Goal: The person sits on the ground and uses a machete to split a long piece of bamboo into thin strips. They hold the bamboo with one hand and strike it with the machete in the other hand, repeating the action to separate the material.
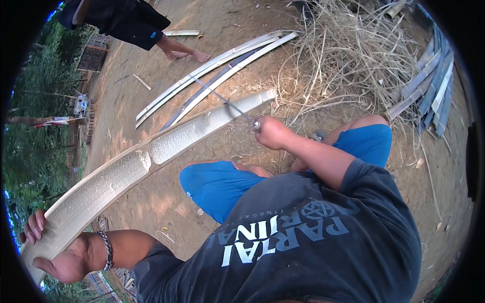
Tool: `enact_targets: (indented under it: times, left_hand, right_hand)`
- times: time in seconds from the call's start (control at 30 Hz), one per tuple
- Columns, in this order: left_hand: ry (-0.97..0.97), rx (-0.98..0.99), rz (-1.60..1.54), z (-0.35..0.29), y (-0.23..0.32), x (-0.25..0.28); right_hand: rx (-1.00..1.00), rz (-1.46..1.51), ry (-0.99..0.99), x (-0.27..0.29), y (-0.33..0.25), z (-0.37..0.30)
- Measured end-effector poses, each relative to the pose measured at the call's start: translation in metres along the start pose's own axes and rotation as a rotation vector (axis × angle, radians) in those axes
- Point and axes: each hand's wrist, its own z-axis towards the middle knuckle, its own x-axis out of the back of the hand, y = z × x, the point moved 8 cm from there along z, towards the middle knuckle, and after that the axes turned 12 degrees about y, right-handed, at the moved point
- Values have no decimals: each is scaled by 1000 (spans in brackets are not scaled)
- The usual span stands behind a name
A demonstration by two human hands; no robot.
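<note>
A long split bamboo piece [113, 180], pale hollow side facing up with a node ridge near its middle, slants from the lower left toward the upper middle. My left hand [63, 252] is closed around its near end, thumb on one edge and fingers over the other. In a fist, my right hand [273, 132] holds a long narrow-bladed knife [220, 96]. The blade points away to the upper left and crosses above the bamboo's far part; whether it touches cannot be told. The knife's handle is mostly hidden in the fist.
Beyond lie several split bamboo strips [202, 70] on the dirt ground [121, 106]. A heap of thin shavings [353, 55] sits upper right, beside a stack of dark strips [437, 81]. A barefoot person [134, 22] stands at upper left. My bent knees flank the middle.
</note>
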Motion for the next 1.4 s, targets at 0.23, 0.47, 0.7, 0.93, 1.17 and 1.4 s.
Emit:
enact_targets:
  times: [0.23,0.47,0.7,0.93,1.17,1.4]
  left_hand:
    - [20,-11,-99,4,-6,7]
    - [80,4,-65,14,-19,14]
    - [116,4,-78,10,-22,20]
    - [143,0,-23,30,-33,26]
    - [157,52,-79,23,-41,40]
    - [189,43,5,48,-41,58]
  right_hand:
    - [134,-21,-86,27,-84,-16]
    - [-108,-105,-116,-3,56,44]
    - [194,-11,-150,17,-64,15]
    - [-166,-135,-88,-10,106,74]
    - [226,28,-224,-6,-30,42]
    - [-220,-202,-110,-21,160,114]
